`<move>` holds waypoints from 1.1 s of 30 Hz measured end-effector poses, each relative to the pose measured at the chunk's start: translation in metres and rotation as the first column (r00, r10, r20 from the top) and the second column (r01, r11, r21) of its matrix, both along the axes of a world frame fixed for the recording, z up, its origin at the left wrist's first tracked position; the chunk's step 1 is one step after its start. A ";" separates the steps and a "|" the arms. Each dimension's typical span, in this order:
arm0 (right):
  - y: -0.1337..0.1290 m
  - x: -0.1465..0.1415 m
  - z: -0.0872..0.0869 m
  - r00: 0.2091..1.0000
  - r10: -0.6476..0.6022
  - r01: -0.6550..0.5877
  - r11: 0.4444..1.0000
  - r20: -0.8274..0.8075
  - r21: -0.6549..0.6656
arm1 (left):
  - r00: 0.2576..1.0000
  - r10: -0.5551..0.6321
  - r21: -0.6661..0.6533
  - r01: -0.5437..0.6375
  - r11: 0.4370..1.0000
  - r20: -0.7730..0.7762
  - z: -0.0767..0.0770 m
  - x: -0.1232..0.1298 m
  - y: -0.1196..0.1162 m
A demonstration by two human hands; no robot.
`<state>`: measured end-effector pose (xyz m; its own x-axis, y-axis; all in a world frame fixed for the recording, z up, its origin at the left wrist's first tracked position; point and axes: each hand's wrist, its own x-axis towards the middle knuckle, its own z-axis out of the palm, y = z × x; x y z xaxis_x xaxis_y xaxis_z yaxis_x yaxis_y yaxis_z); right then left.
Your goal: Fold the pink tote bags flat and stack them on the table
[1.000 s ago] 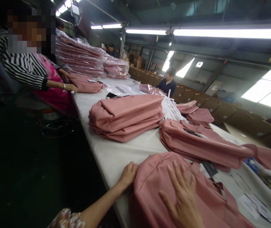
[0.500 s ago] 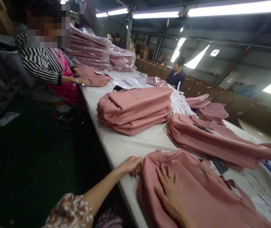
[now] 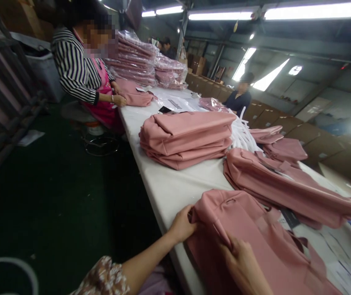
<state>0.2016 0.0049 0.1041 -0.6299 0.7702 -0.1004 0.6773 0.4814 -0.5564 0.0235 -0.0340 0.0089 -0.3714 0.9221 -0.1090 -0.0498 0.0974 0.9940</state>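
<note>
A pink bag (image 3: pixel 264 246) lies on the white table (image 3: pixel 163 188) right in front of me. Its left end is gripped by my left hand (image 3: pixel 183 224), the fingers wrapped round the edge and partly hidden. Further along the same bag, my right hand (image 3: pixel 243 260) pinches a fold of the side seam between thumb and fingers. Beyond it sits a stack of folded pink bags (image 3: pixel 187 139). Another long pink bag (image 3: pixel 279 180) rests to the right, with straps on top.
Across the table's far left, a person in a striped top (image 3: pixel 73 69) handles a pink bag (image 3: pixel 135 93). Plastic-wrapped stacks (image 3: pixel 138 59) stand behind. White strips (image 3: pixel 244 133) lie mid-table. A second person (image 3: pixel 238 96) is by cardboard boxes (image 3: pixel 304 131).
My right hand has gone from lying flat on the bag to pinching its side seam. My left hand now wraps round the bag's end. The view has shifted left.
</note>
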 end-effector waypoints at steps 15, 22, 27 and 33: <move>-0.011 0.012 -0.074 0.925 0.115 -0.247 0.905 0.361 0.345 | 0.973 0.007 -0.085 0.013 0.996 0.230 -0.018 -0.019 0.025; -0.028 -0.007 -0.117 0.826 0.037 -0.277 0.896 0.563 0.347 | 0.998 0.042 -0.106 -0.038 0.994 0.037 -0.025 -0.021 0.027; -0.023 -0.001 -0.117 0.868 0.049 -0.260 0.892 0.493 0.370 | 0.991 -0.028 -0.010 0.027 1.000 -0.134 -0.015 -0.038 0.027; -0.023 -0.005 -0.106 0.903 0.133 -0.250 0.936 0.408 0.249 | 0.923 0.122 0.152 -0.070 0.986 -0.364 0.044 -0.012 0.019</move>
